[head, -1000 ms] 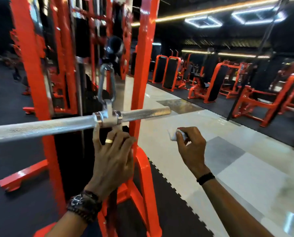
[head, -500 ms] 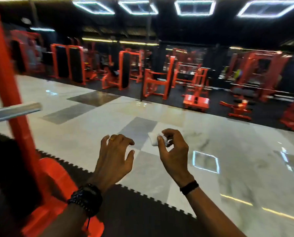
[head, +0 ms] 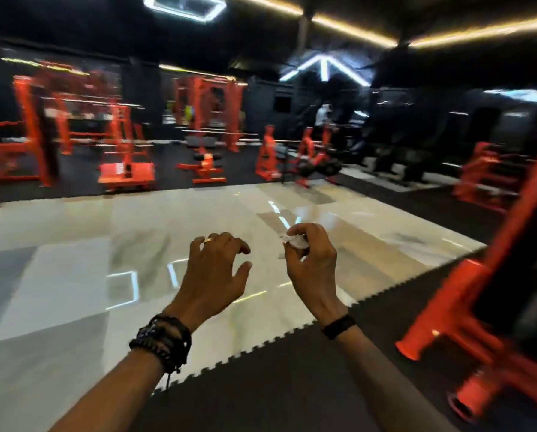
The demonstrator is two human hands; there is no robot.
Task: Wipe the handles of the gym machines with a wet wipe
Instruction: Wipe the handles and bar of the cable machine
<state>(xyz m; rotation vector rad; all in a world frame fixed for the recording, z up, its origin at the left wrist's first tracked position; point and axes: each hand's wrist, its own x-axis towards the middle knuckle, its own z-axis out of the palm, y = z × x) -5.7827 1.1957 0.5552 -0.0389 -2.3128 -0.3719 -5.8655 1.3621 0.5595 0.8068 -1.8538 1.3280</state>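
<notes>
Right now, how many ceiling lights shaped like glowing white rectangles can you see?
1. A glowing white rectangular ceiling light sits at the top, left of centre, cut off by the frame edge. Others may lie out of view; the remaining lights are yellow strips and white angled lines.

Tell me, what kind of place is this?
Almost certainly a gym: orange weight machines line the far side, black rubber mats border a shiny tiled floor, and the right hand pinches a wet wipe.

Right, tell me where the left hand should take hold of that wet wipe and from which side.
Take the loose white edge of the wet wipe that sticks out left of the right hand, coming from the left. The rest is bunched inside that grip, and the empty left hand is already on that side.
</notes>
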